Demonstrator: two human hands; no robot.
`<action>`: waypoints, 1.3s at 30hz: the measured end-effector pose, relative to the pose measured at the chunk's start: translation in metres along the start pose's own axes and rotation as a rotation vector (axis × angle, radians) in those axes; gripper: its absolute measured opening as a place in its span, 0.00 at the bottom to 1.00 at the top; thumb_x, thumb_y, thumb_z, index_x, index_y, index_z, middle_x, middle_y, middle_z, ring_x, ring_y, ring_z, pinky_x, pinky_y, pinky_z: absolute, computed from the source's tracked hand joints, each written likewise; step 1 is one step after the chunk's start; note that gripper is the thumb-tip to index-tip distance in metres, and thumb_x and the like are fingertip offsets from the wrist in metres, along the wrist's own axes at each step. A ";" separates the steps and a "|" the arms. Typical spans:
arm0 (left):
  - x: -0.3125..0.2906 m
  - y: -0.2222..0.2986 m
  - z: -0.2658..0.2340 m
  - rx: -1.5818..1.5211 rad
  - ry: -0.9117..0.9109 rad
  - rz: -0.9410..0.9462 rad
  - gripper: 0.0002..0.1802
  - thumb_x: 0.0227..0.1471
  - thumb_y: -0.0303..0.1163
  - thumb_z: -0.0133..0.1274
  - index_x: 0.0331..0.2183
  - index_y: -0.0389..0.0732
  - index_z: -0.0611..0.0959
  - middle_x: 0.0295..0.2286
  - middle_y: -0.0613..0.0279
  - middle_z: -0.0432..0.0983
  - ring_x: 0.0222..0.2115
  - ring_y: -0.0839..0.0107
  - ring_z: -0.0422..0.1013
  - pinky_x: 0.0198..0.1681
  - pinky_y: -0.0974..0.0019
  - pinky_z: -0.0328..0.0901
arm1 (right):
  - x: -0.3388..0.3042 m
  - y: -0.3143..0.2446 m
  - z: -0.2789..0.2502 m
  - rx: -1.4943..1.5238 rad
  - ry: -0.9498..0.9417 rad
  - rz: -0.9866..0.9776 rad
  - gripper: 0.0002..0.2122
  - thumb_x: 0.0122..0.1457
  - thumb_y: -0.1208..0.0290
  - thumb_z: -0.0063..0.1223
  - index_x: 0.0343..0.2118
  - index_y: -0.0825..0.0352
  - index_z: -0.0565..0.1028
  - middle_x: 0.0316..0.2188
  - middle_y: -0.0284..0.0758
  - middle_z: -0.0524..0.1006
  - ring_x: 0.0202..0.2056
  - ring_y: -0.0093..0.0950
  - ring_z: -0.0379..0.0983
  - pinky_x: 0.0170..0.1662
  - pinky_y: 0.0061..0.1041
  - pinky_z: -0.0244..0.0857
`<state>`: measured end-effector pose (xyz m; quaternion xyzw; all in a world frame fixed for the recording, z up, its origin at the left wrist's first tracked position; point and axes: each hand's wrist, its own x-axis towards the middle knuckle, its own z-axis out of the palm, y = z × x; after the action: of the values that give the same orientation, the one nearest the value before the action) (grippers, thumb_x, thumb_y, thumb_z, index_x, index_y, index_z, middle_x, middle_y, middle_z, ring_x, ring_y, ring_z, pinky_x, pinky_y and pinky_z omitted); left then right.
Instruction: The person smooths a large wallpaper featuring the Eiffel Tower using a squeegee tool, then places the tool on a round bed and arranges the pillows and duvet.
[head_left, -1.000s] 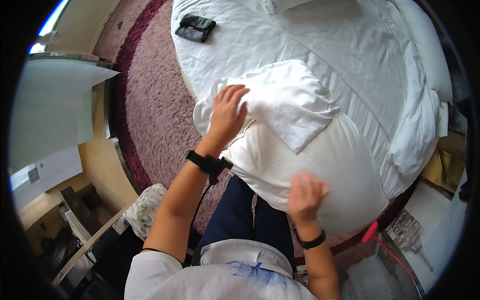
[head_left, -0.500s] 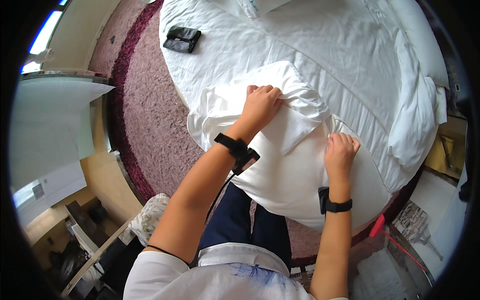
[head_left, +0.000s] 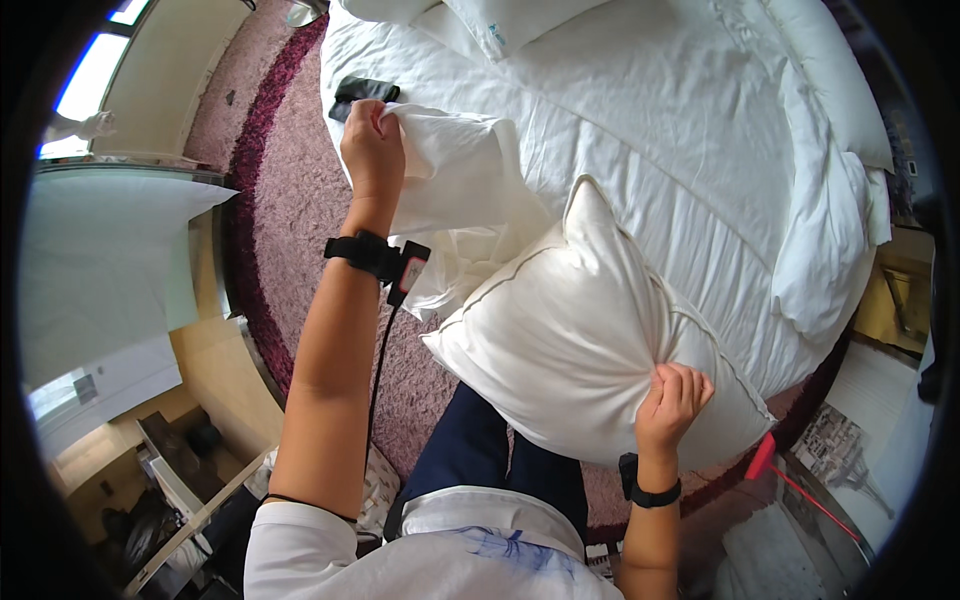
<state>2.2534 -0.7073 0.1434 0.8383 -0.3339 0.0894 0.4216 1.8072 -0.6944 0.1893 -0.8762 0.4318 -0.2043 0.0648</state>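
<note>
My left hand (head_left: 374,150) is closed on the corner of a thin white pillowcase (head_left: 450,165), held up at the bed's left side. The cloth hangs in loose folds down toward the pillow. A plump cream-white pillow (head_left: 560,310) with piped seams lies at the near edge of the bed, bare of the cloth, one corner pointing up. My right hand (head_left: 675,405) pinches a fold of the pillow near its right side, and creases spread from that grip. Just beyond my left hand lies a black folded pouch (head_left: 362,92), partly hidden by it.
The bed's white sheet (head_left: 660,130) spreads beyond the pillow, with more white pillows (head_left: 515,22) at its far end. Purple carpet (head_left: 300,170) runs along the left. A red-handled tool (head_left: 765,458) stands at lower right, and an open drawer (head_left: 180,460) at lower left.
My left hand has moved far left, drawing the pillowcase off the pillow, which is now uncovered. My right hand has come nearer to me and grips the pillow.
</note>
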 end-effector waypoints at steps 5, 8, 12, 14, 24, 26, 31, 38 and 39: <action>-0.038 -0.021 0.002 0.018 -0.264 0.083 0.28 0.52 0.34 0.59 0.51 0.36 0.68 0.46 0.44 0.68 0.45 0.53 0.70 0.49 0.58 0.65 | 0.020 0.001 0.019 -0.030 -0.018 0.053 0.08 0.53 0.78 0.54 0.36 0.66 0.73 0.36 0.36 0.72 0.40 0.35 0.68 0.50 0.37 0.57; -0.095 -0.016 -0.003 0.066 -0.363 0.130 0.31 0.50 0.35 0.60 0.52 0.37 0.68 0.48 0.45 0.67 0.48 0.49 0.66 0.52 0.54 0.62 | 0.019 -0.001 0.018 -0.042 -0.115 0.082 0.20 0.51 0.74 0.57 0.49 0.67 0.71 0.52 0.42 0.68 0.50 0.40 0.64 0.55 0.42 0.54; -0.187 -0.022 -0.025 0.042 -0.672 0.028 0.32 0.52 0.45 0.57 0.53 0.39 0.69 0.50 0.49 0.67 0.50 0.49 0.64 0.54 0.51 0.56 | -0.007 -0.016 0.012 -0.003 -0.234 0.060 0.27 0.49 0.68 0.60 0.54 0.65 0.68 0.58 0.45 0.63 0.57 0.43 0.60 0.59 0.47 0.50; -0.224 -0.024 -0.038 0.053 -0.869 -0.124 0.34 0.53 0.50 0.54 0.54 0.39 0.68 0.51 0.50 0.67 0.52 0.50 0.63 0.55 0.50 0.55 | -0.024 -0.026 0.015 -0.016 -0.343 0.053 0.31 0.48 0.65 0.62 0.57 0.63 0.65 0.60 0.47 0.60 0.60 0.46 0.56 0.60 0.49 0.48; -0.261 -0.016 -0.057 0.270 -0.899 -0.213 0.47 0.46 0.62 0.54 0.58 0.39 0.64 0.53 0.48 0.66 0.54 0.51 0.61 0.56 0.48 0.52 | -0.053 -0.016 0.046 -0.070 -0.418 -0.010 0.37 0.50 0.55 0.60 0.63 0.57 0.59 0.64 0.47 0.53 0.65 0.48 0.47 0.63 0.55 0.40; -0.256 0.000 -0.054 0.228 -0.853 -0.069 0.49 0.44 0.61 0.57 0.58 0.39 0.63 0.54 0.46 0.63 0.55 0.50 0.59 0.56 0.47 0.52 | -0.051 -0.008 0.041 -0.048 -0.399 -0.012 0.35 0.51 0.56 0.59 0.62 0.57 0.61 0.64 0.45 0.54 0.65 0.45 0.47 0.64 0.53 0.40; -0.282 0.062 -0.034 0.228 -0.911 0.046 0.62 0.37 0.64 0.60 0.62 0.35 0.54 0.61 0.37 0.45 0.64 0.45 0.42 0.62 0.38 0.39 | -0.082 0.021 0.030 -0.098 -0.331 0.008 0.29 0.56 0.55 0.53 0.61 0.56 0.63 0.65 0.41 0.55 0.65 0.43 0.48 0.64 0.51 0.39; -0.352 0.158 -0.016 0.131 -0.899 0.394 0.60 0.39 0.66 0.56 0.63 0.40 0.54 0.63 0.34 0.39 0.64 0.37 0.32 0.61 0.30 0.28 | -0.135 0.100 0.020 -0.306 -0.145 0.088 0.26 0.65 0.47 0.30 0.61 0.57 0.62 0.64 0.41 0.57 0.65 0.45 0.50 0.64 0.50 0.40; -0.359 0.168 -0.016 0.103 -0.925 0.446 0.59 0.39 0.66 0.55 0.63 0.42 0.55 0.63 0.35 0.40 0.64 0.37 0.33 0.61 0.30 0.28 | -0.138 0.110 0.016 -0.312 -0.118 0.110 0.27 0.65 0.47 0.30 0.61 0.57 0.62 0.64 0.41 0.57 0.64 0.45 0.50 0.64 0.49 0.40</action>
<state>1.8752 -0.5922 0.1074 0.7182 -0.6513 -0.1866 0.1587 1.6587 -0.6551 0.1012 -0.8612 0.5007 -0.0793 -0.0356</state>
